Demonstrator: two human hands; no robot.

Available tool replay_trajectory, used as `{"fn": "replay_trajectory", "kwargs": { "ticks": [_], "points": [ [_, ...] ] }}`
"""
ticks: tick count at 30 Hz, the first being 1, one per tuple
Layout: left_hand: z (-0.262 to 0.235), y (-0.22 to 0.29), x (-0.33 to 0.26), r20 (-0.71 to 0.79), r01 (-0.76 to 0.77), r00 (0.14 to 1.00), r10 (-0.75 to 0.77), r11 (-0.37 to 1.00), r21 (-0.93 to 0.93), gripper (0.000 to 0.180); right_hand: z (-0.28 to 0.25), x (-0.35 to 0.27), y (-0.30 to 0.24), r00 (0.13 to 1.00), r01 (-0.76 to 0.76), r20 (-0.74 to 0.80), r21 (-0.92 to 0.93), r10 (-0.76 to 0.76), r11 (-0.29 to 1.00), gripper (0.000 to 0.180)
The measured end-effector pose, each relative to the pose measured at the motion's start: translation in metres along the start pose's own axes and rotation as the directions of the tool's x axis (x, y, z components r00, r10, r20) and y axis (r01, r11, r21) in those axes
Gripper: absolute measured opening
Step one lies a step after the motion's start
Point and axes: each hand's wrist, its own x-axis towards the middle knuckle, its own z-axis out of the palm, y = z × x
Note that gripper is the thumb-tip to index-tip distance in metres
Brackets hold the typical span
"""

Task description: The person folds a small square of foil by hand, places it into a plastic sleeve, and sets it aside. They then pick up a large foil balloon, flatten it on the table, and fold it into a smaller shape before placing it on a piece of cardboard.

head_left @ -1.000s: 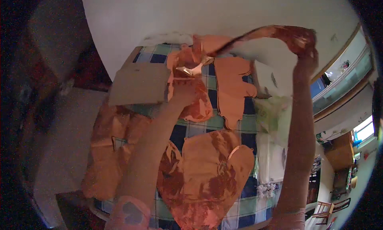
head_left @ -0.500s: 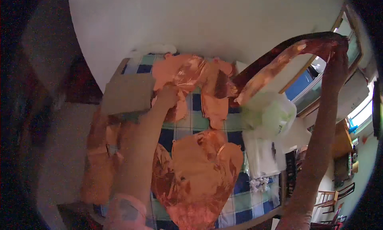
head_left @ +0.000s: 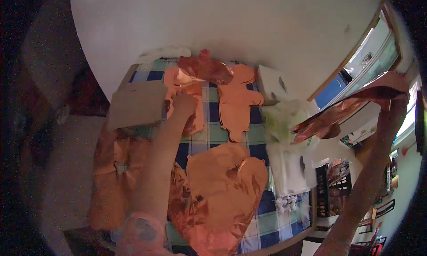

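My right hand [head_left: 392,96], raised far out to the right, grips one end of a flat, shiny copper-coloured foil balloon [head_left: 342,111]; its loose end hangs to the left over the table's right side. My left hand [head_left: 184,106] lies on another flat copper foil balloon [head_left: 192,122] at the back of the table, fingers apart. Just to its right rests a figure-shaped foil balloon [head_left: 235,107]. Behind them is a crumpled, darker foil piece [head_left: 205,70]. Nearest me spreads a heart-shaped foil balloon [head_left: 227,189].
A checked cloth [head_left: 213,134] covers the table. At left lie a brown cardboard piece [head_left: 138,104] and more copper foil [head_left: 111,189]. Clear plastic bags [head_left: 291,167] sit along the right side. Beyond the right edge stands a black crate [head_left: 324,189]. A wall [head_left: 222,25] rises behind.
My right hand has swung outward and down to the right, pulling its foil balloon off the others at the back. My left hand has stayed nearly in place, its fingers now spread.
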Motion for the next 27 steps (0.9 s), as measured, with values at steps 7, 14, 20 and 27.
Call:
{"fn": "replay_trajectory", "kwargs": {
  "ticks": [7, 14, 20, 27],
  "points": [
    [-0.165, 0.115, -0.156, 0.205, -0.072, 0.962, 0.177, 0.896, -0.439, 0.048, -0.097, -0.017, -0.098, 0.915, -0.39, 0.312, 0.845, 0.255, 0.365, 0.027],
    [-0.354, 0.153, -0.199, -0.282, -0.33, 0.859, 0.427, 0.043, -0.943, 0.066, -0.198, 0.033, -0.125, 0.783, -0.62, 0.602, 0.776, 0.158, 0.115, 0.016],
    [-0.436, 0.158, -0.268, -0.292, -0.34, 0.818, 0.495, 0.007, -0.94, 0.068, -0.27, 0.031, -0.144, 0.794, -0.606, 0.607, 0.793, -0.004, 0.054, 0.016],
    [-0.429, 0.167, -0.327, -0.262, -0.275, 0.857, 0.443, -0.035, -0.961, 0.048, -0.318, 0.02, -0.169, 0.794, -0.607, 0.591, 0.786, -0.145, -0.116, 0.017]
  ]
}}
